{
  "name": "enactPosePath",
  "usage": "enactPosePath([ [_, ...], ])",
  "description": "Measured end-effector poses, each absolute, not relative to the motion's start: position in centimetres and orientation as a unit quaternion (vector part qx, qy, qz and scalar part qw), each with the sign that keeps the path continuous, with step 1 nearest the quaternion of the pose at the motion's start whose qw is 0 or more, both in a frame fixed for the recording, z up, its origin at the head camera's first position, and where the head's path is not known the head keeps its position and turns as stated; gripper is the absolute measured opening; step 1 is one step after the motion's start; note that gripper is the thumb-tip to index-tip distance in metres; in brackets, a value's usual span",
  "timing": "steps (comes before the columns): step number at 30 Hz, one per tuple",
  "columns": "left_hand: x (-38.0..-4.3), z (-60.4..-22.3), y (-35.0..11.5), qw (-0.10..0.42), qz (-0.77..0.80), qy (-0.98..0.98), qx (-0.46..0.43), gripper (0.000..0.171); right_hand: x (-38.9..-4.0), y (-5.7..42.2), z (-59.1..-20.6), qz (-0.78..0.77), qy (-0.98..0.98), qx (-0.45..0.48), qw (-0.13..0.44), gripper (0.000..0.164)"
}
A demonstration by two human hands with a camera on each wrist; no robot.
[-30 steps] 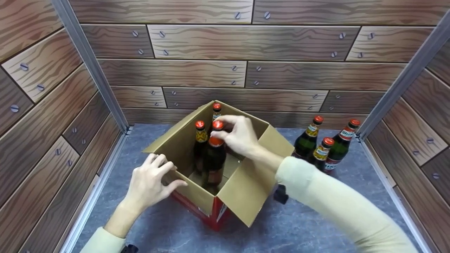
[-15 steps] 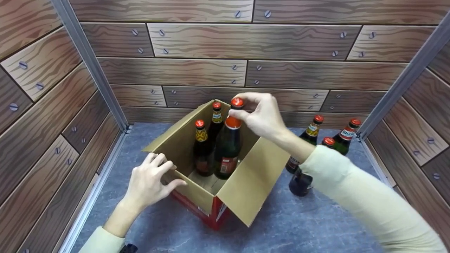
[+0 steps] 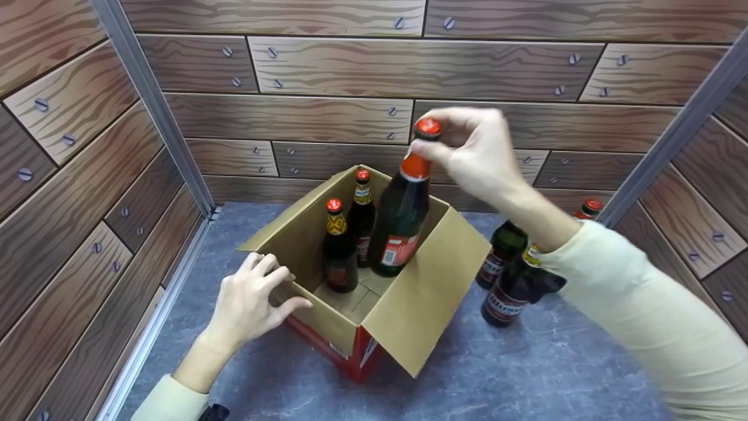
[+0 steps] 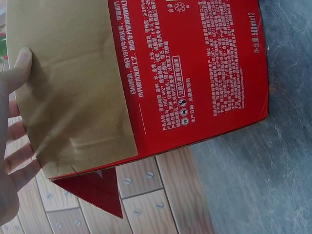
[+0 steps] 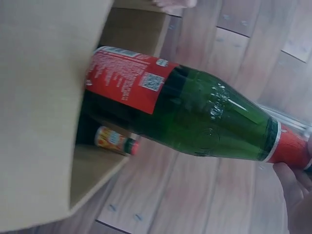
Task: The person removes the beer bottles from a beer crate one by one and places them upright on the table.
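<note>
My right hand (image 3: 482,155) pinches a green glass beer bottle (image 3: 403,219) by its red-foil neck, just under the red cap. The bottle hangs slightly tilted, its base still within the opening of a red cardboard box (image 3: 349,358). In the right wrist view, the red back label (image 5: 131,80) shows near the box rim. At the box's left side my left hand (image 3: 248,301) grips the rim. The left wrist view has its thumb (image 4: 22,66) at the edge of the brown flap (image 4: 73,97). Two more bottles stand inside the box, one yellow-necked (image 3: 338,251), one farther back (image 3: 362,219).
Right of the box, several bottles stand on the grey marbled surface (image 3: 444,386); a dark bottle (image 3: 502,301) is nearest, and my right arm partly hides the group. An open flap (image 3: 429,292) sticks out rightward. Plank-patterned walls (image 3: 327,117) enclose the space.
My right hand has lifted the bottle from inside the box, moving up and to the right. Its sleeve now covers more of the bottles outside. My left hand has stayed on the rim.
</note>
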State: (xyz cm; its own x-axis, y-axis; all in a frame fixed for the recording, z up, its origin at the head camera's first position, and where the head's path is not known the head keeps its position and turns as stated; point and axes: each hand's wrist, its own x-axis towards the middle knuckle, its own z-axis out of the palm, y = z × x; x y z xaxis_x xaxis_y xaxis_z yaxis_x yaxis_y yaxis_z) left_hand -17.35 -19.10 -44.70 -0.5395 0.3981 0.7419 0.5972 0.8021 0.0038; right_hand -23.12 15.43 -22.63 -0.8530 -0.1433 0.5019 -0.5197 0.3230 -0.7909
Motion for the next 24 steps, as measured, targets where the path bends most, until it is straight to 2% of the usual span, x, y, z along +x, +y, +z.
enactPosePath([
  [18, -17.2, -44.8, -19.1, 0.386, -0.13, -0.867, -0.288, 0.048, -21.0, 19.4, -17.3, 0.523, -0.795, 0.193, 0.239, 0.017],
  [24, -17.4, -44.8, -19.0, 0.39, -0.125, -0.866, -0.287, 0.048, -20.2, 21.4, -17.1, 0.53, -0.794, 0.189, 0.232, 0.019],
])
